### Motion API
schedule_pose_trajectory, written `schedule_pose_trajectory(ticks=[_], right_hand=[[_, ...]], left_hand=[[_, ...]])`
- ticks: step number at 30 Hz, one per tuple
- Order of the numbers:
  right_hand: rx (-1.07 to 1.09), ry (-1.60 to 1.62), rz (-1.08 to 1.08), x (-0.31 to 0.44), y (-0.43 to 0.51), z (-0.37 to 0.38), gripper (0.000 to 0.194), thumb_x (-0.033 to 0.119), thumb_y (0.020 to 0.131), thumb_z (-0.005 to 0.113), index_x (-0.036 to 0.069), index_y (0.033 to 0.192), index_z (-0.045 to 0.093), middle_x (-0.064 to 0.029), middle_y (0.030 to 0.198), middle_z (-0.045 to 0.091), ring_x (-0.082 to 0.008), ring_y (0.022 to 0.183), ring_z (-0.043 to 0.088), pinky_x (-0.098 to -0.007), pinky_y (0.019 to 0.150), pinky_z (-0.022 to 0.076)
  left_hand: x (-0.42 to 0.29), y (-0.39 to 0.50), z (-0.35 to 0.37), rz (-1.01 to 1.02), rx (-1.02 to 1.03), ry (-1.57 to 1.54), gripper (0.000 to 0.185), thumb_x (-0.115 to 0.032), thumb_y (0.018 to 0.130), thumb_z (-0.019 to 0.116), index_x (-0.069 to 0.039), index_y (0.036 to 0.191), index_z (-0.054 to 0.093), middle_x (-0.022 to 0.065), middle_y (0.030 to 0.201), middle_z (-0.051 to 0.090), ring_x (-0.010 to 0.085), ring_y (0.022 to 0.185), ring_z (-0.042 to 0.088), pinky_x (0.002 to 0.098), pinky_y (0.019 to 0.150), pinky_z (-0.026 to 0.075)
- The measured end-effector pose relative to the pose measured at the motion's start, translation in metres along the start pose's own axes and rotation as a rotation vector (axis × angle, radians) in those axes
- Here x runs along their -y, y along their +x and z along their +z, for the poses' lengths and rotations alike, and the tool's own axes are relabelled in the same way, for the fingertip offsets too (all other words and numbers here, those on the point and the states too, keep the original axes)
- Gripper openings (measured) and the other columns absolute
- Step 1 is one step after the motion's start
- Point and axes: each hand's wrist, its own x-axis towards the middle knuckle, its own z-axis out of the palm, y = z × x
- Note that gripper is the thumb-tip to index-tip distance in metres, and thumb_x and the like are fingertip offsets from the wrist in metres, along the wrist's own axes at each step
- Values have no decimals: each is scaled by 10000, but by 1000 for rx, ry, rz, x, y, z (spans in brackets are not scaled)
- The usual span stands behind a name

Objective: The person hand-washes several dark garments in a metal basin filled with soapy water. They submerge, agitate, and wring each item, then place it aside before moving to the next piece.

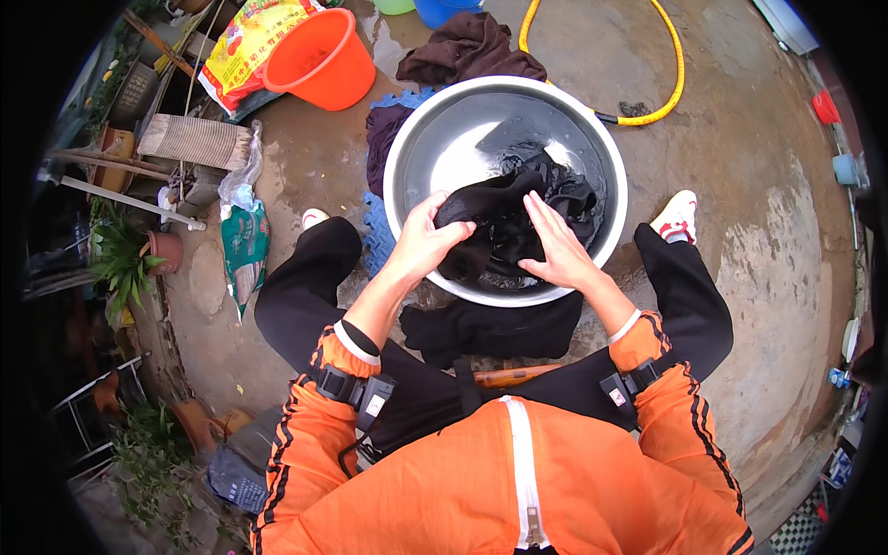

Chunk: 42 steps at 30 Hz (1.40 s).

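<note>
A wide metal basin (612,149) with dark water stands between my knees. In it lies a wet black cloth (499,208), part of it raised above the water. My left hand (433,236) grips the cloth's left edge, thumb on top and fingers behind. Flat and with fingers extended, my right hand (555,243) is at the cloth's right part, its thumb apart; it grips nothing. Another black cloth (492,329) lies on the ground at the basin's near side. Beyond the basin is a dark brown cloth (472,52), and a dark purple cloth (385,146) lies to its left.
Blue foam matting (378,236) shows beside the basin. An orange-red bucket (322,62) stands at the far left by a yellow printed sack (243,48). A yellow hose (676,83) curves at the far right. Plant pots (165,252) and a green plastic bag (245,250) are at the left.
</note>
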Motion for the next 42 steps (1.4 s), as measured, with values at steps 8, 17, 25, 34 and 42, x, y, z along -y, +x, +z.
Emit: schedule_pose_trajectory(ticks=[8, 17, 25, 34, 42], right_hand=[[-218, -98, 118, 19, 19, 33, 1383, 378, 600, 915, 75, 1586, -6, -206, 1647, 10, -409, 1515, 84, -600, 1180, 172], [-728, 107, 58, 19, 70, 32, 1135, 240, 586, 914, 63, 1485, 242, -191, 1507, 358, -409, 1398, 343, -515, 1143, 290], [-647, 398, 270, -23, 55, 28, 283, -5, 749, 638, 32, 1028, 665, -112, 929, 667, -286, 909, 652, -351, 842, 495], [-457, 877, 429, 10, 3, 23, 220, 53, 837, 608, -60, 1013, 677, -30, 856, 679, -107, 837, 601, -265, 793, 468], [-327, 396, 220, 42, -10, 27, 340, 94, 686, 698, -50, 990, 649, -230, 960, 644, -428, 932, 641, -424, 826, 513]], left_hand=[[-113, -11, 23, 210, 208, 245, 265, 21, 767, 650, 0, 1028, 613, -10, 912, 611, 58, 823, 560, 226, 745, 458], [-158, -18, 29, 293, 350, 652, 211, -52, 753, 701, 5, 939, 621, -20, 764, 592, 47, 691, 527, 238, 613, 422], [-129, 1, -31, 277, 110, 823, 317, -78, 786, 696, 31, 1081, 661, 67, 873, 707, 93, 830, 640, 275, 773, 521], [6, 25, -43, 95, 270, 1176, 969, -262, 778, 789, -114, 1549, 221, 209, 1412, 413, 395, 1246, 518, 424, 1037, 447], [60, -2, 43, 416, 179, 987, 1198, -278, 640, 877, -44, 1560, 146, 260, 1350, 456, 432, 1265, 470, 461, 1056, 414]])
